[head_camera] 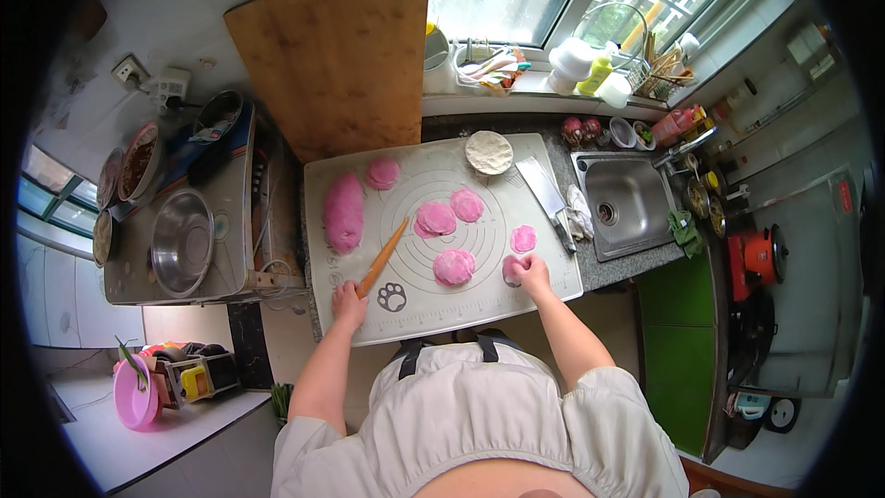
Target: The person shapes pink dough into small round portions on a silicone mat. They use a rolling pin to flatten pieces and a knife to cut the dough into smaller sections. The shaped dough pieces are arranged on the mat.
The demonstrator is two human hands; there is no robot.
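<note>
My left hand (350, 304) grips the lower end of a tapered wooden rolling pin (384, 257), which slants across the pale printed baking mat (415, 328). At the mat's right front, my right hand (534, 275) pinches a small flat pink dough round (511, 267). Just behind it lies another thin pink round (523, 238). Pink dough discs in piles (435, 218), (454, 267) and further pink dough pieces (467, 205) rest around the mat's middle. A long pink dough log (343, 213) lies at the left, with a pink dough piece (382, 173) beside it.
A bowl of flour (489, 153) stands at the mat's back edge. A cleaver (543, 190) and a white cloth (579, 211) lie near the steel sink (626, 204) at right. A large wooden board (339, 55) leans behind. A steel bowl (182, 242) stands at left.
</note>
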